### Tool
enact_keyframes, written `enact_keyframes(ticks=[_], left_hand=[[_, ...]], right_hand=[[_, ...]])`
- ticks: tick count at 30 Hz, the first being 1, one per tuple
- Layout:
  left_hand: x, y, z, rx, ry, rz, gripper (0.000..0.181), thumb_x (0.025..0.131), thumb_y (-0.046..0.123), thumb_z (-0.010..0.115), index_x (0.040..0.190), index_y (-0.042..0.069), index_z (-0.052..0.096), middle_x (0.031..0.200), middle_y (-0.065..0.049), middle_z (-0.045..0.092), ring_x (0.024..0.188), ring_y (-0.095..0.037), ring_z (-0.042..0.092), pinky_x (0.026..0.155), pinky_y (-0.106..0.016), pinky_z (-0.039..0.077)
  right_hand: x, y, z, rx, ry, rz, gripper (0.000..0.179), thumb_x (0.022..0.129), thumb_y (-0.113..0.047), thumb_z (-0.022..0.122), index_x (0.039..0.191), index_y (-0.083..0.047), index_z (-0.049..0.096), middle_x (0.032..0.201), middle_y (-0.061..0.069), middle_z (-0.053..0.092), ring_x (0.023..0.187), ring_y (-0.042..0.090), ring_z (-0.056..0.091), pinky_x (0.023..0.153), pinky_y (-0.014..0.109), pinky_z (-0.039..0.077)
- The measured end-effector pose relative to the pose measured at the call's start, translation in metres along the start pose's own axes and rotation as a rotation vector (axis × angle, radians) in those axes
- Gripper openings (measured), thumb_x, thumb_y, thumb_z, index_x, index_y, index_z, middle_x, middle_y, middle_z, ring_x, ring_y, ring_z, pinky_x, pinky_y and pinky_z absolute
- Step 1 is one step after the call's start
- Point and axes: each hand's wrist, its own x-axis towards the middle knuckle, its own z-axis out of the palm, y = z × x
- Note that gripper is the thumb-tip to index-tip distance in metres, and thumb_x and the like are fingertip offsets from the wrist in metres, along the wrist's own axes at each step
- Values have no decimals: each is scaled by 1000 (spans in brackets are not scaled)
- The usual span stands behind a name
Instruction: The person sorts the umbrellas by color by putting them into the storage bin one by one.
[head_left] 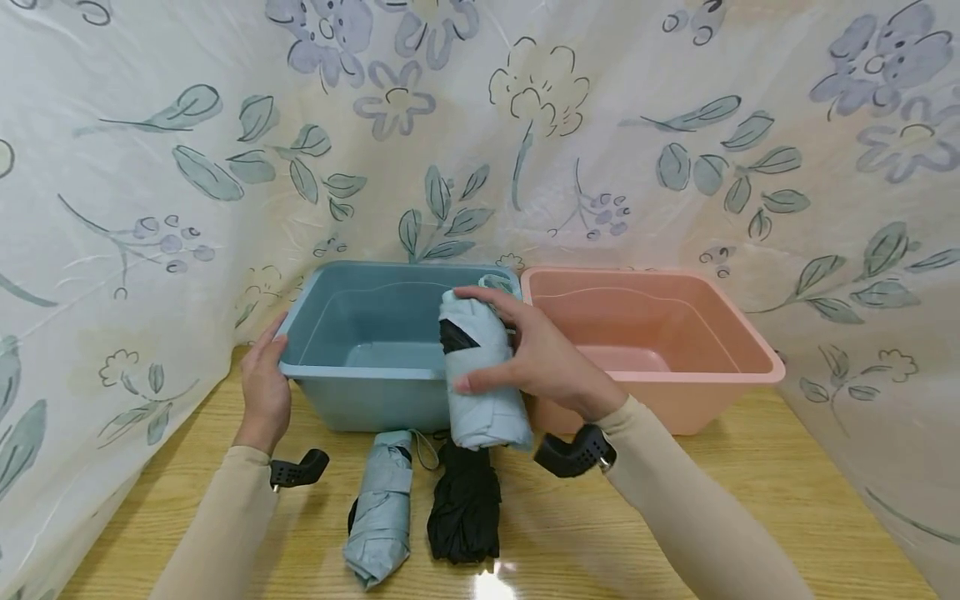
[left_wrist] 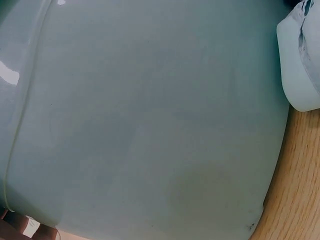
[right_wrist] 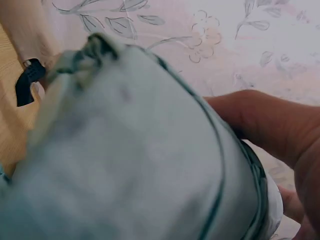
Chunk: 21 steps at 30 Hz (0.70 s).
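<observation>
Folded light-blue umbrella (head_left: pixel 486 417) is upright, slightly tilted, in front of the blue bin's (head_left: pixel 367 400) right front corner. Right hand (head_left: pixel 547 354) is part-curled round it, thumb on the near side. Left hand (head_left: pixel 266 387) has fairly straight fingers touching the bin's left rim. Second light-blue umbrella (head_left: pixel 381 508) and black umbrella (head_left: pixel 465 508) lie side by side on the wood-grain table (head_left: pixel 600 533). Pink bin (head_left: pixel 652 404) sits right of the blue one.
</observation>
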Motion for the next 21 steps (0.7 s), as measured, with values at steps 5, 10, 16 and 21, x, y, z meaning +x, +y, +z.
enact_keyframes(ticks=[5,10,16,21], left_hand=[[0,0,0,-21,-4,-5,50,111,24,25,160,13,33,164,-3,32,150,-21,27,123,-40,20],[-1,1,1,-31,-4,4,50,112,24,26,159,11,33,164,-4,32,150,-21,28,123,-41,20],[-2,2,3,16,14,23,50,111,23,26,158,9,35,162,-6,35,149,-22,30,122,-41,22],[-1,2,3,53,23,25,51,110,24,25,158,9,36,162,-5,36,148,-22,31,122,-41,23]], right_hand=[[57,-7,11,87,-7,76,85,79,-12,88,148,-41,47,134,9,54,110,29,62,81,45,58],[110,-4,29,158,13,150,84,80,-10,87,150,-33,46,138,7,50,109,27,62,83,40,57],[153,4,48,148,76,240,89,81,-12,87,156,-25,41,155,8,37,123,26,53,93,40,51],[171,10,64,145,126,278,89,81,-12,87,156,-22,41,162,7,28,134,29,44,100,43,48]])
